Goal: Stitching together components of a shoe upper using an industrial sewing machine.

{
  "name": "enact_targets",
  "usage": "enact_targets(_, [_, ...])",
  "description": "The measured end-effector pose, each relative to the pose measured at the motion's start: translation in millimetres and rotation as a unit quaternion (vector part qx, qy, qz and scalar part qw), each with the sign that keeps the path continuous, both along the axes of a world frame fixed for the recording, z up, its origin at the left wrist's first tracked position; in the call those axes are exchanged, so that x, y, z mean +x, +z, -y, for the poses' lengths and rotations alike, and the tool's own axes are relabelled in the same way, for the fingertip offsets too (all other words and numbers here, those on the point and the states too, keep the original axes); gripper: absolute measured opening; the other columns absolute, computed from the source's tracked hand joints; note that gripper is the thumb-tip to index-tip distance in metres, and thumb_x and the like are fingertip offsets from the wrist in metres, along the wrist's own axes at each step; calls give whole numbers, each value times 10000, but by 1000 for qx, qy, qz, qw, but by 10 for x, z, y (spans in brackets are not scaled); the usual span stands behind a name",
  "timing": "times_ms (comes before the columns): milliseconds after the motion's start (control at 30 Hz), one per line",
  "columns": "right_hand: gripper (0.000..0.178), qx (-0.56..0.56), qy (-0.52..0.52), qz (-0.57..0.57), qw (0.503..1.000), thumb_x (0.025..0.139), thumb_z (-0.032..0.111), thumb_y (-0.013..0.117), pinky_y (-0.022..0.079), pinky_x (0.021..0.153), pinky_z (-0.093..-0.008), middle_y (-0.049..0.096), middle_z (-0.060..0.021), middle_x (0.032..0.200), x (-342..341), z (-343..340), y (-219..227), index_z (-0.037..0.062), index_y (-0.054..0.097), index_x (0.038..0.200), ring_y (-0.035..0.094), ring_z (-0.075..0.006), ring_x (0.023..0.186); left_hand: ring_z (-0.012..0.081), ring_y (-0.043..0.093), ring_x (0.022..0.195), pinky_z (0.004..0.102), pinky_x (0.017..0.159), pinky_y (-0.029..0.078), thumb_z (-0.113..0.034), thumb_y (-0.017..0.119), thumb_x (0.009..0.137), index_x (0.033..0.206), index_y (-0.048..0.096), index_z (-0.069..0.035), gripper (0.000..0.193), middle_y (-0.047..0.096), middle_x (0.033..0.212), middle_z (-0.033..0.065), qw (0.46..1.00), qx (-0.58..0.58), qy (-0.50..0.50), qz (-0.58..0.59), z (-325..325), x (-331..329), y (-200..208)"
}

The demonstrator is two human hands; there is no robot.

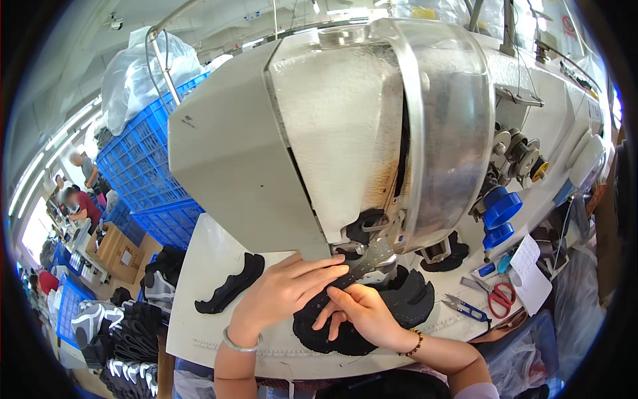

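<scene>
Both hands (282, 292) (362, 316) at black pieces (412, 302); grip: cannot tell; red scissors (490, 292) right, machine (332, 133) blocking ahead.

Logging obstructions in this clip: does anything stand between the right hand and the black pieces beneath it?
Nothing visible does: the right hand is directly over the black pieces, and the red-handled scissors lie off to the right.

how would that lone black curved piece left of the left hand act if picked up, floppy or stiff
The black curved piece may flex somewhat, since its matte surface looks like fabric or foam. It is probably light, being a narrow strip. It seems unlikely to roll, lying flat on the white table.
</scene>
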State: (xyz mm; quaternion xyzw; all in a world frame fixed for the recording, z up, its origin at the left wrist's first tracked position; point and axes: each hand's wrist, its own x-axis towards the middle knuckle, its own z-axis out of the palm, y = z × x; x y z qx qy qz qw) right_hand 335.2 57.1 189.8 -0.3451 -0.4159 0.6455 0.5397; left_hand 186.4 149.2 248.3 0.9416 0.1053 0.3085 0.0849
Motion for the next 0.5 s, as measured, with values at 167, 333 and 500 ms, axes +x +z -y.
enact_targets(167, [285,63,-18,-19,998,1014,186,427,523,626,-280,676,-202,802,-50,11,-90,-55,488,877,645,-195,661,213,632,853,307,703,553,-36,669,742,1115,661,-104,380,632,1163,-8,1000,-7,-10,-5,-9,-55,-24])
enact_targets(333, [281,82,-10,-35,996,1017,181,418,528,649,-283,675,-204,811,-55,0,-128,-50,482,870,647,-194,689,215,639,881,308,706,557,-39,671,741,1120,658,-105,385,632,1161,-9,1000,11,-1,-10,2,-67,-8])
enact_targets(500, [293,82,1,-43,996,1024,188,400,529,693,-283,678,-188,846,-77,18,-149,-66,500,917,643,-176,717,215,639,867,301,695,555,-39,668,745,1134,653,-108,396,642,1142,-7,1000,26,8,-13,60,-55,31])
